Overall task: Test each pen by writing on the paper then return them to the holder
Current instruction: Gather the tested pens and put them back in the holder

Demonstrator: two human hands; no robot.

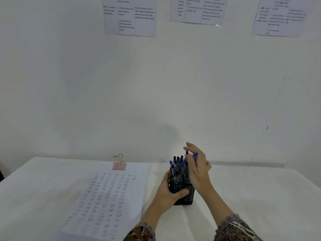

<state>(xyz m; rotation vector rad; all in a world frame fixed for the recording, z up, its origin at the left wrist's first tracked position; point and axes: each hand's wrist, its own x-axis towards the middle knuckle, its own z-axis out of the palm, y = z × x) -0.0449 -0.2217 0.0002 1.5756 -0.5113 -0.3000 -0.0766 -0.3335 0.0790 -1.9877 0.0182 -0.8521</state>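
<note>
Pens, upright in mesh holder, far edge of table: left hand grips holder to steady it; right hand, fingers straight, gathers tops.

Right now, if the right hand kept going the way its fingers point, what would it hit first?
The right hand points up and away, close beside the pens. Beyond them only the white wall shows, so probably that, though depth is unclear.

black mesh holder, matt white paper, metal-handled clip
</note>
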